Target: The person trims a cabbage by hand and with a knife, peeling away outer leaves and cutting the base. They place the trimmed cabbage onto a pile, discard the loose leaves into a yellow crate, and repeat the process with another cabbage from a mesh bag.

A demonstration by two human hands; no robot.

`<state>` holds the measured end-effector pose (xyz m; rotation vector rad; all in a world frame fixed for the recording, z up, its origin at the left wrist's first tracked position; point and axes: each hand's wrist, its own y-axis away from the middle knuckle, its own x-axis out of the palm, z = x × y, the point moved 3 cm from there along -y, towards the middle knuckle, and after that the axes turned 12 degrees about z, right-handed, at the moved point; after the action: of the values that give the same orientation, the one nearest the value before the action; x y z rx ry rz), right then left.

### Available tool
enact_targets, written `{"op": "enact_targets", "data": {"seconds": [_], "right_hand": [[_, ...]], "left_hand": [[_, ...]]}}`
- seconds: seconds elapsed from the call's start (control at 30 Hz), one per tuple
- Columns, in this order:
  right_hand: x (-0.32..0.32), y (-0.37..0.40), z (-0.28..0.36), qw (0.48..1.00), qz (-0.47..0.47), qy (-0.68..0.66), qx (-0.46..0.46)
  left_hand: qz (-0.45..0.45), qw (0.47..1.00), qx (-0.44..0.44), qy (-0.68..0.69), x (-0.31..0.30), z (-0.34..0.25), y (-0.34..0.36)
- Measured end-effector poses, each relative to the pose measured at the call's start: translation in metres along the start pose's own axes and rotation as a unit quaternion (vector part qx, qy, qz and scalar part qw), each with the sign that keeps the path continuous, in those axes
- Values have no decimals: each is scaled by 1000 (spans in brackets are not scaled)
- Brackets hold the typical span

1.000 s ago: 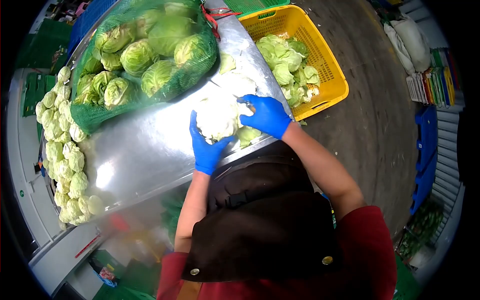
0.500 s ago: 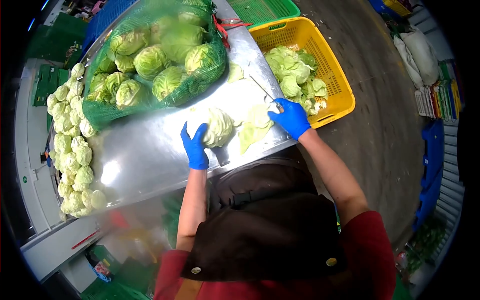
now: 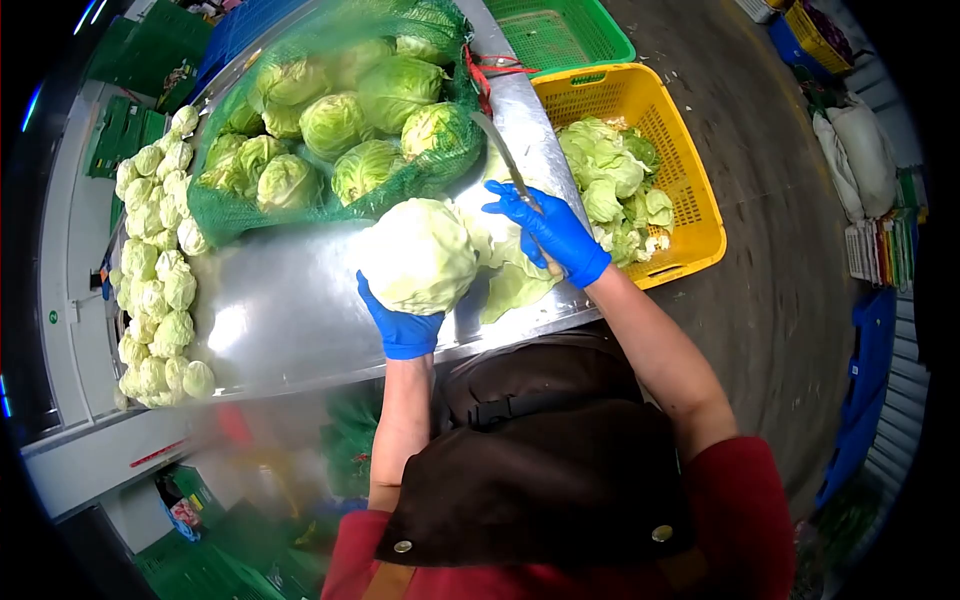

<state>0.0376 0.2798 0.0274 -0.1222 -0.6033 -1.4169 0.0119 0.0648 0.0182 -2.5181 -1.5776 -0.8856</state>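
Note:
My left hand (image 3: 405, 328), in a blue glove, holds a pale trimmed cabbage (image 3: 418, 256) from below and lifts it toward the camera. In my gloved right hand (image 3: 553, 235) is a knife (image 3: 505, 152), its handle in the palm and its curved blade pointing up and away to the left. Some of the right fingers reach forward along the knife. Loose cabbage leaves (image 3: 515, 290) lie on the metal table (image 3: 290, 320) between the two hands, partly hidden by the cabbage and the right hand.
A green net bag (image 3: 340, 205) of several cabbages covers the table's far side. Peeled cabbages (image 3: 150, 290) are stacked along the left end. A yellow crate (image 3: 690, 190) with stripped leaves stands to the right, with a green crate (image 3: 570, 35) behind it.
My left hand has turned under the cabbage and raised it off the table. My right hand has lifted the knife and moved slightly left, over the loose leaves.

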Motion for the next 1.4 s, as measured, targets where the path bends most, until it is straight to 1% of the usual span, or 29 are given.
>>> {"op": "enact_targets", "data": {"seconds": [0.03, 0.07, 0.13, 0.2, 0.27, 0.3, 0.33, 0.37, 0.43, 0.5, 0.53, 0.57, 0.6, 0.63, 0.67, 0.7, 0.73, 0.77, 0.83, 0.87, 0.9, 0.93, 0.97, 1.03, 1.1, 1.17, 1.23, 1.3, 1.4], "right_hand": [[6, -5, 7, 1000, 29, 6, -8], [13, -11, 12, 999, 40, 15, 14], [28, -23, 10, 996, 59, 33, 51], [33, -27, 8, 994, 63, 84, 15], [24, -32, 1, 996, 42, 80, 27], [21, -27, 5, 995, 27, 76, 54], [16, -27, 0, 997, 12, 65, 48], [13, -25, -10, 993, -26, 88, 76], [8, -24, -52, 990, 10, 98, 103], [-2, -19, -121, 961, 74, 162, 211], [-4, -13, -132, 941, 100, 194, 257], [-16, -13, -147, 935, 107, 227, 251], [-22, -10, -133, 925, 91, 225, 293], [-34, -12, -123, 932, 98, 206, 282], [-61, -16, -127, 950, 81, 164, 254], [-90, -23, -128, 961, 53, 187, 198], [-103, -18, -103, 966, -20, 139, 217], [-139, -21, -102, 968, -89, 164, 169], [-187, -26, -94, 920, -306, 208, 132], [-186, -29, -87, 922, -340, 176, 59], [-180, -33, -73, 918, -370, 141, -12], [-156, -37, -58, 909, -393, 134, -28], [-130, -42, -52, 900, -415, 126, -40], [-112, -52, -73, 910, -403, 91, -27], [-89, -55, -101, 922, -382, 67, -13], [-54, -56, -108, 921, -384, 36, 50], [-56, -60, -125, 908, -414, 53, 40], [-53, -63, -128, 909, -412, 46, 33], [-49, -71, -128, 911, -400, 92, 34]], "left_hand": [[-10, 961, -17, -277, 5, 0, 2], [-19, 845, -33, -533, 11, 0, 2], [7, 956, -29, -291, 10, 10, 1], [30, 999, -18, -25, 4, 25, -3], [49, 969, 2, 243, -3, 37, -8], [59, 927, 15, 371, -6, 39, -9], [9, 868, -15, 496, -13, 40, -12], [4, 863, -17, 505, -18, 36, -12], [-6, 853, -12, 522, -25, 26, -11], [-41, 882, 53, 467, -36, 14, -10], [-57, 893, 98, 436, -44, 5, -11], [-40, 918, 148, 366, -64, -7, -10], [-29, 933, 200, 297, -84, -18, -8], [-70, 969, 219, 90, -99, -39, -1], [-136, 958, 223, -114, -114, -59, 6], [-125, 962, 234, -62, -138, -71, 15], [-115, 963, 245, -9, -162, -83, 24], [-163, 949, 246, -113, -182, -95, 31], [-260, 885, 231, -308, -221, -116, 43], [-308, 838, 211, -398, -242, -124, 47], [-330, 833, 228, -382, -267, -129, 47], [-351, 827, 245, -365, -293, -135, 46], [-341, 857, 300, -242, -326, -135, 43], [-326, 867, 370, -72, -368, -151, 45], [-322, 855, 405, 16, -404, -177, 44], [-314, 838, 434, 101, -437, -209, 40], [-302, 815, 459, 185, -474, -241, 38], [-301, 793, 475, 233, -528, -278, 41], [-322, 762, 523, 205, -598, -346, 54]]}}
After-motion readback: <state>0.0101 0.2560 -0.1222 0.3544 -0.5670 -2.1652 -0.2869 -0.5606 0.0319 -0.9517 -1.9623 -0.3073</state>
